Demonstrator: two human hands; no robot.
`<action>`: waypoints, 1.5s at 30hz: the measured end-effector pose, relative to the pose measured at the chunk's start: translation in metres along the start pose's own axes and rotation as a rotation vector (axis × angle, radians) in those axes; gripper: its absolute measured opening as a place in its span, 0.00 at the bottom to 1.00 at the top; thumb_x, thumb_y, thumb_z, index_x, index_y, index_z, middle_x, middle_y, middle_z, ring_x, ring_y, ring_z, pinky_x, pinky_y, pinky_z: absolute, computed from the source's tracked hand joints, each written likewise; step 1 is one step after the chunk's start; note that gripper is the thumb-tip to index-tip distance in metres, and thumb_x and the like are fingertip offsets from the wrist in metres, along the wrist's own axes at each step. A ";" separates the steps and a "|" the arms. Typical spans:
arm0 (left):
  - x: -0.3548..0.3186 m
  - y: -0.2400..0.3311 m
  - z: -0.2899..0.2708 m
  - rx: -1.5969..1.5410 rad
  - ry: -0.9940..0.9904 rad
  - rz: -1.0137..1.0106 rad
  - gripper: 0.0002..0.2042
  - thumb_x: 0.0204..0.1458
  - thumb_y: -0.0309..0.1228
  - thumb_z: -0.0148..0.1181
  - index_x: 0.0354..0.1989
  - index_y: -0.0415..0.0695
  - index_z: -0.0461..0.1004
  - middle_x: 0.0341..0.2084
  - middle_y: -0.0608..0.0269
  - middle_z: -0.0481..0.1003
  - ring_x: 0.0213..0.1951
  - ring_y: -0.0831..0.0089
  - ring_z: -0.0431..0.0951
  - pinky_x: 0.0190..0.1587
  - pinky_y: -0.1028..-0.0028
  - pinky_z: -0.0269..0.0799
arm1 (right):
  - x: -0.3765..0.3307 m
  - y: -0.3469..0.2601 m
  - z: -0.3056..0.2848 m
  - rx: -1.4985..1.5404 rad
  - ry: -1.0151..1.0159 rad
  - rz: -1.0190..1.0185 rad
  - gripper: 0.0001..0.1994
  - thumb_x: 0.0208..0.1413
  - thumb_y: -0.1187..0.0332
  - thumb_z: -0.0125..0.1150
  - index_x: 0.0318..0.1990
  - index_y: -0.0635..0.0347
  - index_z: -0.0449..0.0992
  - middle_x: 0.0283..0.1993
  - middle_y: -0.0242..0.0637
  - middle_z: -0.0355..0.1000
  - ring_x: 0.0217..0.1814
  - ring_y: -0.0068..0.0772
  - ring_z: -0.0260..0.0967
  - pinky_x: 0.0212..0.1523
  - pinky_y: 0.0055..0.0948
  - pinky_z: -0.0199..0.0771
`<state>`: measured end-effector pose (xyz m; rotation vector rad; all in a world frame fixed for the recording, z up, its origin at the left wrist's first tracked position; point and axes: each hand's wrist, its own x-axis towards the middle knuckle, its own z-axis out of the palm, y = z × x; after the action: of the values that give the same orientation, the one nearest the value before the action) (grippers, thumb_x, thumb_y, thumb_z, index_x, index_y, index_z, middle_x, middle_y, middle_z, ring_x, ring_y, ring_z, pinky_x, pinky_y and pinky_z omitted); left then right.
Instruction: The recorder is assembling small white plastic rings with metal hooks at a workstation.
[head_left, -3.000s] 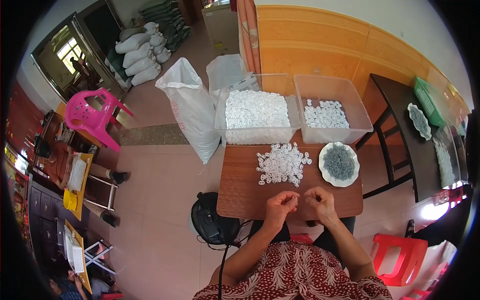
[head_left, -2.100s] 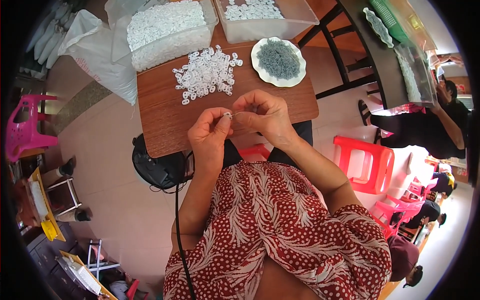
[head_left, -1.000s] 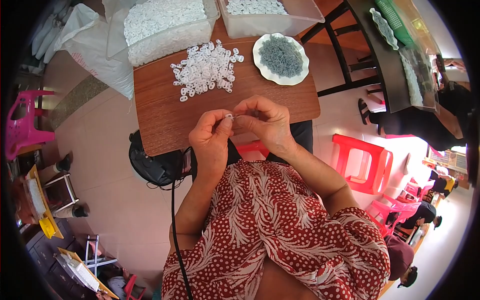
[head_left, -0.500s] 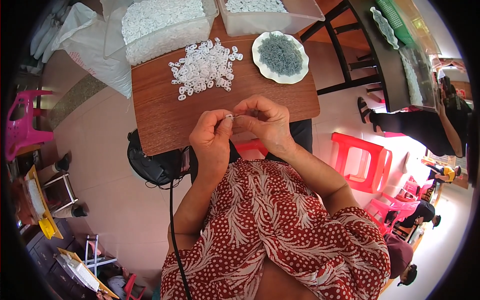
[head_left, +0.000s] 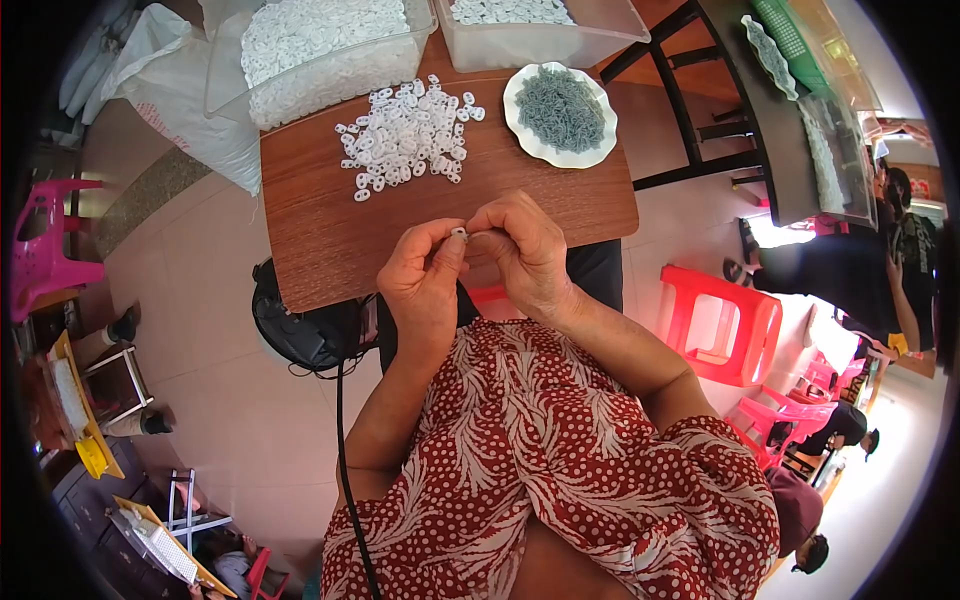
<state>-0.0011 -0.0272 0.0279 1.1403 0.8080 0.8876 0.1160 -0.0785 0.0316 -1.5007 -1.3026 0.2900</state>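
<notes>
Above the near edge of the wooden table, my left hand (head_left: 420, 278) pinches a small white oval plastic piece (head_left: 459, 232) between thumb and fingertips. Right beside it, the fingertips of my right hand (head_left: 530, 258) are closed against the same piece; anything between them is too small to make out. Beyond my hands lies a loose heap of white oval pieces with two holes (head_left: 405, 135). To its right, a white scalloped plate (head_left: 560, 156) carries a pile of small thin grey parts (head_left: 560, 110).
Two clear plastic bins, left (head_left: 335, 98) and right (head_left: 545, 50), hold more white pieces at the table's (head_left: 340, 235) far edge. A white sack (head_left: 190, 110) leans at left. A black bag (head_left: 305, 320) sits below the table; a red stool (head_left: 720, 325) stands at right. Other people are farther off.
My right hand has drawn in slightly toward the left hand, its fingers curled tighter around the piece. My left hand keeps its pinch. A person at the far right has shifted.
</notes>
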 end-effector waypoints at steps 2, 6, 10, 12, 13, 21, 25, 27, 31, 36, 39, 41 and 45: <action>-0.001 -0.002 0.000 0.018 0.013 0.018 0.04 0.51 0.20 0.55 0.34 0.35 0.74 0.27 0.68 0.71 0.24 0.85 0.67 0.27 0.85 0.65 | -0.001 0.001 0.001 -0.016 0.003 0.004 0.09 0.40 0.83 0.60 0.30 0.62 0.70 0.27 0.35 0.67 0.30 0.37 0.64 0.29 0.30 0.65; -0.002 -0.008 0.003 0.059 0.046 0.057 0.04 0.50 0.19 0.55 0.34 0.35 0.74 0.27 0.68 0.71 0.24 0.84 0.67 0.27 0.84 0.65 | -0.004 0.005 0.006 0.005 0.004 0.025 0.08 0.41 0.83 0.59 0.30 0.62 0.70 0.28 0.36 0.67 0.30 0.37 0.64 0.29 0.30 0.65; -0.002 -0.018 0.002 0.153 0.091 0.172 0.04 0.50 0.18 0.56 0.34 0.35 0.74 0.26 0.68 0.70 0.24 0.84 0.68 0.28 0.84 0.66 | -0.008 0.006 0.010 0.024 -0.018 0.132 0.06 0.47 0.84 0.55 0.31 0.65 0.70 0.30 0.35 0.67 0.30 0.26 0.66 0.30 0.22 0.67; -0.002 -0.017 0.002 0.105 0.091 0.120 0.04 0.50 0.18 0.56 0.34 0.35 0.74 0.26 0.68 0.70 0.25 0.84 0.68 0.28 0.84 0.66 | -0.010 0.007 0.010 0.040 -0.032 0.187 0.05 0.49 0.84 0.54 0.32 0.66 0.70 0.30 0.35 0.67 0.31 0.25 0.67 0.31 0.21 0.69; -0.002 -0.014 0.002 0.064 0.089 0.065 0.04 0.50 0.18 0.56 0.34 0.35 0.74 0.26 0.68 0.70 0.25 0.84 0.68 0.28 0.84 0.66 | -0.011 0.007 0.009 0.095 -0.054 0.241 0.04 0.50 0.83 0.53 0.33 0.66 0.71 0.31 0.34 0.67 0.32 0.23 0.68 0.33 0.21 0.71; 0.001 -0.011 -0.001 0.059 0.077 -0.022 0.05 0.49 0.19 0.57 0.34 0.34 0.74 0.27 0.67 0.71 0.24 0.84 0.70 0.27 0.84 0.67 | -0.009 0.009 0.005 0.288 -0.132 0.440 0.05 0.54 0.83 0.49 0.36 0.68 0.71 0.34 0.34 0.69 0.36 0.22 0.71 0.37 0.22 0.77; 0.000 -0.013 0.001 0.070 0.071 -0.009 0.04 0.49 0.18 0.56 0.34 0.34 0.74 0.27 0.66 0.72 0.24 0.83 0.70 0.28 0.83 0.68 | -0.014 0.014 0.009 0.284 -0.092 0.465 0.04 0.53 0.83 0.50 0.35 0.68 0.71 0.33 0.34 0.69 0.35 0.21 0.70 0.36 0.21 0.76; -0.001 -0.017 0.002 0.066 0.076 -0.015 0.04 0.49 0.18 0.56 0.34 0.34 0.74 0.27 0.66 0.72 0.25 0.83 0.70 0.28 0.83 0.68 | -0.016 0.015 0.012 0.266 -0.074 0.462 0.04 0.53 0.83 0.50 0.34 0.68 0.70 0.32 0.33 0.69 0.34 0.21 0.70 0.35 0.20 0.75; 0.000 -0.019 0.004 0.159 0.115 0.116 0.05 0.49 0.16 0.55 0.34 0.33 0.74 0.27 0.65 0.72 0.28 0.81 0.71 0.31 0.82 0.70 | -0.019 0.018 0.018 0.062 -0.048 0.324 0.04 0.51 0.83 0.52 0.33 0.67 0.71 0.31 0.33 0.69 0.33 0.20 0.69 0.32 0.20 0.73; 0.001 -0.024 -0.002 0.101 0.122 0.057 0.05 0.50 0.17 0.55 0.34 0.33 0.74 0.28 0.65 0.73 0.28 0.81 0.72 0.31 0.81 0.71 | -0.013 0.015 0.016 -0.011 -0.034 0.246 0.04 0.50 0.83 0.53 0.33 0.67 0.71 0.31 0.34 0.69 0.33 0.20 0.69 0.31 0.20 0.71; 0.002 -0.018 -0.003 -0.044 0.081 -0.054 0.05 0.50 0.17 0.55 0.35 0.33 0.74 0.28 0.65 0.74 0.26 0.81 0.72 0.30 0.81 0.72 | -0.011 0.014 0.016 0.131 -0.056 0.342 0.04 0.50 0.83 0.53 0.34 0.67 0.71 0.32 0.33 0.70 0.33 0.19 0.69 0.32 0.19 0.72; 0.003 -0.018 -0.003 -0.039 0.086 -0.061 0.05 0.51 0.18 0.55 0.36 0.33 0.74 0.28 0.65 0.73 0.25 0.82 0.72 0.29 0.80 0.73 | -0.012 0.016 0.018 0.453 -0.032 0.577 0.03 0.52 0.82 0.53 0.34 0.68 0.72 0.33 0.33 0.71 0.33 0.18 0.68 0.34 0.18 0.72; 0.003 -0.019 -0.002 0.007 0.082 -0.050 0.05 0.51 0.18 0.55 0.36 0.33 0.74 0.28 0.65 0.73 0.25 0.82 0.72 0.29 0.81 0.73 | -0.008 0.013 0.012 0.413 -0.070 0.563 0.03 0.52 0.82 0.52 0.34 0.69 0.71 0.34 0.33 0.71 0.32 0.18 0.69 0.34 0.18 0.74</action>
<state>0.0020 -0.0272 0.0090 1.0910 0.9040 0.8953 0.1114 -0.0761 0.0127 -1.4732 -0.7801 0.9232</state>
